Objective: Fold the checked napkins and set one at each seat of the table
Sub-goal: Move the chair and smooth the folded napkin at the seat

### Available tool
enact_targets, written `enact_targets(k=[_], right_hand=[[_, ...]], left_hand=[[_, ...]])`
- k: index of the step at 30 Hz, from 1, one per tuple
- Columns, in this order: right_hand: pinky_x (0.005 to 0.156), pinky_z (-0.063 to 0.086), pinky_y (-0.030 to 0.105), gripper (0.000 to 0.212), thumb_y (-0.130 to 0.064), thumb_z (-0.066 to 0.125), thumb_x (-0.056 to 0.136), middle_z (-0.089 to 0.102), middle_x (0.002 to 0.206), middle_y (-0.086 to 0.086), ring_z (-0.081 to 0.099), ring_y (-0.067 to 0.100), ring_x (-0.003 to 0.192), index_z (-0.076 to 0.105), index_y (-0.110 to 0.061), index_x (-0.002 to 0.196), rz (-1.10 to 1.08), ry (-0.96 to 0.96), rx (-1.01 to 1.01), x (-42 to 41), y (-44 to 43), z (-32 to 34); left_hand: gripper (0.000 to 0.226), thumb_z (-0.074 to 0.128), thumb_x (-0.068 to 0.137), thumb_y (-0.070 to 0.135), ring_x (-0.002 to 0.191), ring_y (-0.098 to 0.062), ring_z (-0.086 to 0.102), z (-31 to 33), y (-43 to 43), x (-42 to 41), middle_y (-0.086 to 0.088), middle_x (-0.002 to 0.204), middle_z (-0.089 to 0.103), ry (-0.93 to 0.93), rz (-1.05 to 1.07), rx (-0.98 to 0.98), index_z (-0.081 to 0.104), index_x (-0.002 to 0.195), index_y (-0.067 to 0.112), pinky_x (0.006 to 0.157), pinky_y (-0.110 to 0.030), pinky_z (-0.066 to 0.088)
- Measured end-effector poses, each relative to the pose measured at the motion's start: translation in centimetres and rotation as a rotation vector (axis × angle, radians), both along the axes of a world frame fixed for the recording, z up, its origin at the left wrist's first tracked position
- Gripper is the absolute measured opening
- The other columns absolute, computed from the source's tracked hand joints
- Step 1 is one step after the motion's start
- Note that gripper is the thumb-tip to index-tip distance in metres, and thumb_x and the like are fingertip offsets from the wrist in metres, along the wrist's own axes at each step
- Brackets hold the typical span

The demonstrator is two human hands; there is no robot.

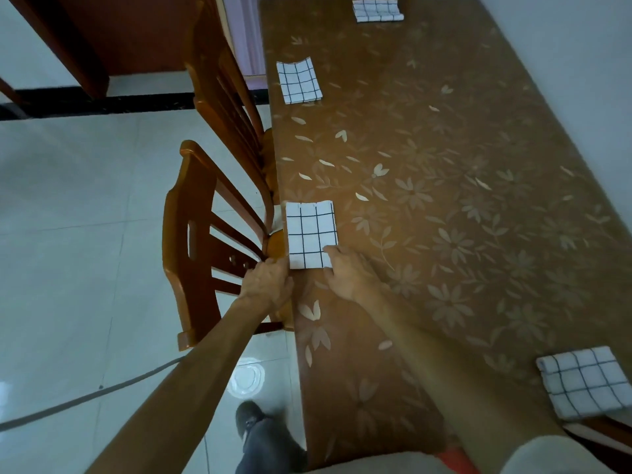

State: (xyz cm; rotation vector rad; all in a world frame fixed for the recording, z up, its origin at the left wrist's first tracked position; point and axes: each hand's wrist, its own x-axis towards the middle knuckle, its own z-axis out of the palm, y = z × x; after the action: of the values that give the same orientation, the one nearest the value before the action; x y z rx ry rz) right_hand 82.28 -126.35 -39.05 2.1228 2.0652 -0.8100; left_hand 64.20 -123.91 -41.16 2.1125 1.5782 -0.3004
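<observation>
- Napkin (311,234): folded into a rectangle. It lies flat on the table (461,148), just inside the left edge, in front of the nearer chair (201,241).
- Right hand (349,273): fingers straight, pressing flat on the napkin's near right corner.
- Left hand (270,285): at the near left corner, over the table edge. I see only knuckles, so I cannot tell whether it pinches the cloth or merely touches it.
- Step, as I judge it: squaring this seat's napkin. I would align its long side with the table edge, smooth it away from me, then lift both hands straight up so the fold does not drag.
- Other places: second napkin (299,80) by the farther chair (222,80), third napkin (376,10) at the far end, and fourth napkin (584,384), which looks bulkier, at the near right.
- Edge risk: the drop is just beside the cloth, so a leftward nudge could tip it towards the chair seat.
- Room: open space lies to the right, over the middle of the table. The chair back crowds the left forearm.
</observation>
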Motion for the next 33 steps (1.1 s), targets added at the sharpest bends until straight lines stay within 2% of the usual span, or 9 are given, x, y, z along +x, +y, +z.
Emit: enact_targets(k=[4, 6, 9, 14, 18, 21, 23, 27, 33], right_hand=[[0.095, 0.047, 0.04, 0.041, -0.018, 0.054, 0.094, 0.06, 0.122, 0.011, 0.057, 0.032, 0.113, 0.048, -0.014, 0.135, -0.033, -0.067, 0.021, -2.8, -2.2, 1.3], [0.086, 0.052, 0.039, 0.03, -0.015, 0.055, 0.09, 0.063, 0.109, 0.009, 0.062, 0.029, 0.102, 0.055, -0.011, 0.119, -0.057, -0.093, 0.017, -4.8, -3.3, 1.8], [0.078, 0.049, 0.034, 0.018, -0.022, 0.055, 0.089, 0.065, 0.101, 0.008, 0.064, 0.028, 0.095, 0.057, -0.012, 0.104, -0.072, -0.118, 0.043, -8.8, -4.6, 2.9], [0.094, 0.049, 0.042, 0.039, -0.034, 0.05, 0.098, 0.061, 0.122, 0.012, 0.059, 0.03, 0.112, 0.052, -0.01, 0.129, -0.14, 0.008, 0.039, -16.4, -3.6, 6.0], [0.094, 0.05, 0.041, 0.036, -0.032, 0.048, 0.099, 0.063, 0.119, 0.012, 0.06, 0.031, 0.111, 0.055, -0.011, 0.128, -0.126, 0.04, 0.085, -21.0, -0.6, 8.4], [0.094, 0.049, 0.04, 0.031, -0.031, 0.049, 0.099, 0.063, 0.118, 0.01, 0.06, 0.029, 0.11, 0.057, -0.013, 0.123, -0.092, 0.064, 0.141, -23.5, 2.1, 9.3], [0.093, 0.05, 0.038, 0.028, -0.031, 0.049, 0.1, 0.062, 0.116, 0.006, 0.061, 0.026, 0.109, 0.055, -0.015, 0.121, -0.084, 0.084, 0.148, -24.8, 3.9, 9.7], [0.098, 0.05, 0.04, 0.037, -0.033, 0.048, 0.101, 0.06, 0.129, 0.006, 0.06, 0.026, 0.114, 0.049, -0.015, 0.134, -0.1, 0.074, 0.14, -26.7, 7.4, 9.7], [0.094, 0.054, 0.038, 0.041, -0.037, 0.047, 0.101, 0.062, 0.126, 0.005, 0.063, 0.023, 0.109, 0.049, -0.015, 0.135, -0.176, 0.084, 0.15, -28.1, 15.2, 8.4]], left_hand=[[0.022, 0.05, 0.097, 0.032, 0.091, -0.026, 0.066, 1.4, 0.2, -2.8, -0.006, 0.099, 0.066, 0.038, -0.064, -0.023, 0.059, 0.107, 0.014, 0.082, -0.044, 0.058], [0.023, 0.049, 0.096, 0.037, 0.084, -0.023, 0.066, 2.5, -0.1, -5.2, -0.003, 0.093, 0.066, -0.02, -0.085, -0.016, 0.059, 0.102, 0.018, 0.079, -0.042, 0.059], [0.022, 0.049, 0.095, 0.038, 0.079, -0.017, 0.065, 4.6, -0.7, -9.6, 0.003, 0.088, 0.066, -0.066, -0.089, -0.008, 0.061, 0.098, 0.02, 0.077, -0.036, 0.059], [0.016, 0.051, 0.093, 0.026, 0.082, -0.023, 0.062, 9.4, 0.1, -16.3, -0.003, 0.089, 0.065, -0.106, -0.014, 0.097, 0.064, 0.095, 0.016, 0.069, -0.033, 0.053], [0.027, 0.05, 0.095, 0.038, 0.094, -0.025, 0.065, 11.5, 1.5, -21.0, -0.004, 0.107, 0.069, -0.096, 0.008, 0.148, 0.065, 0.11, 0.021, 0.079, -0.037, 0.056], [0.033, 0.05, 0.096, 0.037, 0.104, -0.026, 0.063, 11.7, 3.4, -25.1, -0.006, 0.117, 0.067, -0.03, 0.055, 0.159, 0.061, 0.121, 0.019, 0.085, -0.036, 0.054], [0.034, 0.05, 0.096, 0.035, 0.107, -0.026, 0.062, 11.6, 4.9, -27.5, -0.007, 0.118, 0.067, -0.006, 0.08, 0.142, 0.061, 0.123, 0.017, 0.086, -0.036, 0.051], [0.036, 0.051, 0.095, 0.035, 0.11, -0.025, 0.061, 11.2, 8.6, -30.9, -0.006, 0.121, 0.066, 0.026, 0.092, 0.103, 0.061, 0.125, 0.018, 0.088, -0.036, 0.051], [0.035, 0.049, 0.097, 0.035, 0.106, -0.026, 0.062, 10.5, 17.8, -32.5, -0.007, 0.119, 0.066, 0.038, 0.038, 0.138, 0.061, 0.124, 0.017, 0.083, -0.034, 0.05]])
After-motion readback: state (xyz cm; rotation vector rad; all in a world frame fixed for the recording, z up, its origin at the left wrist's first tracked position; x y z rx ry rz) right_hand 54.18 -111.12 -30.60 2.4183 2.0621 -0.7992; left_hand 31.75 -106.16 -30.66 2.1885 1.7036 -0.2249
